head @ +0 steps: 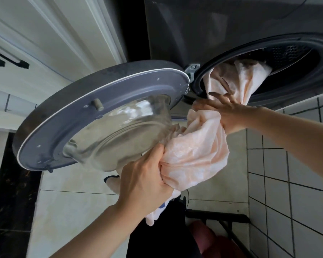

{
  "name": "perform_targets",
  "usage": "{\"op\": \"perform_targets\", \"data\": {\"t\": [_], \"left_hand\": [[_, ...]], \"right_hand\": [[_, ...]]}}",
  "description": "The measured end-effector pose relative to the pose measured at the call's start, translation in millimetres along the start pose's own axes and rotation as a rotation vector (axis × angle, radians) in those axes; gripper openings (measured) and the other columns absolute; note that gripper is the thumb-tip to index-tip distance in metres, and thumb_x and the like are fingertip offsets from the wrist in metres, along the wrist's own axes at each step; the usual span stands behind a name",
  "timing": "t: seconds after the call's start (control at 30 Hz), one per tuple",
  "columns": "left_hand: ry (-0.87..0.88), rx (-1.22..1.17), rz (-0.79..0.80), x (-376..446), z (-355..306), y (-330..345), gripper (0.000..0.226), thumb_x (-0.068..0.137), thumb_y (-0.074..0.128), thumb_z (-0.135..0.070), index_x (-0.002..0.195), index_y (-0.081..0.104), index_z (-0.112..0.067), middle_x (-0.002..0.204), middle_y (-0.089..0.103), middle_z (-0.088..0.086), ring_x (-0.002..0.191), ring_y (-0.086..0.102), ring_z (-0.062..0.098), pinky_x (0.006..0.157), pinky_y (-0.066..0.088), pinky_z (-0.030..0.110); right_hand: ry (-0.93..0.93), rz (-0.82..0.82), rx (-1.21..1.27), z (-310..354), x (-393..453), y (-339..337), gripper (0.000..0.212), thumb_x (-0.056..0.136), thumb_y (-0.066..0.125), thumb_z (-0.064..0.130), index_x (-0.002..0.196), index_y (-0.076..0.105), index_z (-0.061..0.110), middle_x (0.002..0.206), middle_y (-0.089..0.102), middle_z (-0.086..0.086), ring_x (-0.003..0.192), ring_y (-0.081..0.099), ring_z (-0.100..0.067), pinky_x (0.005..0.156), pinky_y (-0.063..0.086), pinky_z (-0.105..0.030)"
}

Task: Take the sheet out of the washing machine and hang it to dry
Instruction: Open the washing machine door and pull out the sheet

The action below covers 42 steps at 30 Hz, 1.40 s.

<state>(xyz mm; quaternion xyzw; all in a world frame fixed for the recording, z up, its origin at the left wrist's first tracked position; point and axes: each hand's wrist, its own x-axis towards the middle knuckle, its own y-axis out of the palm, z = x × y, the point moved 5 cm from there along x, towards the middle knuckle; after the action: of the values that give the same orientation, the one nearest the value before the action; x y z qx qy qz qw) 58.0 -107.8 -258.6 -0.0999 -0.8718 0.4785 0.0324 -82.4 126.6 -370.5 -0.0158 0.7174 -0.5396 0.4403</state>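
So the sheet (198,146) is a pale peachy-pink thing with a faint lighter pattern on it, all twisted and bunched up into a thick rope. One end is still inside the drum of the washing machine (241,25), spilling out over the rubber door seal (203,77), and the rest runs down and left out of the opening, with a tail hanging below the lower fist. It looks crumpled and clingy, lots of tight creases.

The left hand (145,183) is closed in a fist around the lower bundle of fabric, right beside the glass bowl of the open door (93,118), which is swung out to the left. The right hand (226,108) is up at the mouth of the drum, thumb and palm clamped on the sheet where it comes out, fingers spread over the cloth.

Pale tiled floor (73,202) underneath, white-tiled wall (296,192) on the right, white cabinet (45,34) at upper left.
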Motion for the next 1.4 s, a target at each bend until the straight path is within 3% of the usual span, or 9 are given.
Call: {"op": "perform_targets", "data": {"t": [0.13, 0.27, 0.4, 0.5, 0.7, 0.97, 1.17, 1.3, 1.4], "left_hand": [[-0.021, 0.004, -0.007, 0.9, 2.1, -1.3, 0.055, 0.046, 0.054, -0.021, 0.083, 0.017, -0.038, 0.050, 0.021, -0.017, 0.050, 0.021, 0.013, 0.042, 0.016, 0.018], [-0.160, -0.092, -0.066, 8.0, 9.6, -7.2, 0.034, 0.051, 0.046, -0.020, 0.078, 0.027, -0.029, 0.048, 0.031, -0.010, 0.047, 0.033, 0.023, 0.045, 0.036, 0.030], [-0.200, -0.139, -0.106, 16.9, 6.7, -12.2, 0.030, 0.054, 0.045, -0.020, 0.078, 0.029, -0.028, 0.052, 0.038, -0.007, 0.054, 0.038, 0.029, 0.049, 0.044, 0.040], [-0.189, -0.164, -0.108, 17.1, 2.1, -11.2, 0.029, 0.054, 0.045, -0.022, 0.078, 0.031, -0.028, 0.054, 0.040, -0.006, 0.055, 0.041, 0.030, 0.049, 0.045, 0.041], [-0.176, -0.184, -0.118, 16.3, 1.2, -8.9, 0.029, 0.058, 0.053, -0.022, 0.075, 0.031, -0.028, 0.056, 0.044, -0.005, 0.058, 0.045, 0.033, 0.048, 0.045, 0.043], [-0.236, -0.159, -0.067, 16.0, 4.7, -12.3, 0.028, 0.062, 0.055, -0.024, 0.079, 0.034, -0.026, 0.059, 0.052, -0.005, 0.061, 0.051, 0.033, 0.051, 0.048, 0.043], [-0.252, -0.154, 0.001, 22.5, -5.8, -32.2, 0.036, 0.068, 0.066, -0.021, 0.087, 0.037, -0.033, 0.071, 0.060, -0.009, 0.070, 0.060, 0.027, 0.059, 0.051, 0.041], [-0.245, -0.205, 0.023, 25.6, -15.8, -56.1, 0.042, 0.068, 0.069, -0.026, 0.095, 0.038, -0.036, 0.078, 0.063, -0.007, 0.076, 0.062, 0.028, 0.062, 0.052, 0.043], [-0.182, -0.199, 0.007, 27.9, -29.4, -81.4, 0.045, 0.069, 0.070, -0.036, 0.105, 0.043, -0.032, 0.089, 0.066, -0.005, 0.084, 0.063, 0.028, 0.066, 0.051, 0.039]], "right_hand": [[-0.111, 0.071, 0.010, 17.2, 12.9, -10.0, 0.098, 0.070, 0.061, 0.068, 0.146, 0.003, 0.046, 0.153, -0.004, 0.006, 0.138, -0.008, -0.027, 0.112, 0.014, -0.053], [-0.244, 0.284, -0.162, 33.6, 2.8, 11.8, 0.102, 0.056, 0.066, 0.074, 0.143, 0.025, 0.039, 0.151, 0.014, 0.004, 0.135, -0.013, -0.025, 0.112, 0.010, -0.049], [-0.239, 0.334, -0.181, 30.3, -6.4, 23.4, 0.103, 0.062, 0.064, 0.075, 0.147, 0.021, 0.037, 0.154, 0.015, 0.007, 0.138, -0.022, -0.032, 0.114, 0.002, -0.053], [-0.187, 0.273, -0.072, 35.6, 0.7, 37.6, 0.100, 0.063, 0.066, 0.070, 0.146, 0.018, 0.041, 0.156, 0.009, 0.002, 0.132, -0.023, -0.024, 0.114, 0.003, -0.055], [-0.075, 0.261, -0.023, 43.2, 11.1, 33.5, 0.073, 0.078, 0.062, 0.048, 0.141, 0.030, 0.031, 0.142, 0.025, -0.004, 0.114, 0.002, -0.019, 0.110, 0.013, -0.052], [0.038, 0.282, 0.085, 24.1, -14.3, 22.8, 0.047, 0.088, 0.046, 0.051, 0.130, 0.048, 0.030, 0.134, 0.049, 0.001, 0.133, 0.031, -0.025, 0.108, 0.019, -0.049], [0.129, 0.149, -0.072, 10.0, -74.3, -24.9, 0.031, 0.087, 0.045, 0.037, 0.112, 0.058, 0.023, 0.115, 0.059, 0.003, 0.111, 0.054, -0.021, 0.100, 0.036, -0.038], [0.247, 0.030, 0.073, -3.3, -112.0, -56.5, 0.029, 0.079, 0.044, 0.040, 0.099, 0.061, 0.028, 0.113, 0.061, 0.007, 0.119, 0.049, -0.023, 0.101, 0.036, -0.045], [0.304, -0.101, 0.100, -5.8, -142.0, -94.3, 0.037, 0.075, 0.048, 0.051, 0.108, 0.060, 0.042, 0.146, 0.039, 0.008, 0.143, 0.006, -0.030, 0.112, 0.021, -0.055]]}}
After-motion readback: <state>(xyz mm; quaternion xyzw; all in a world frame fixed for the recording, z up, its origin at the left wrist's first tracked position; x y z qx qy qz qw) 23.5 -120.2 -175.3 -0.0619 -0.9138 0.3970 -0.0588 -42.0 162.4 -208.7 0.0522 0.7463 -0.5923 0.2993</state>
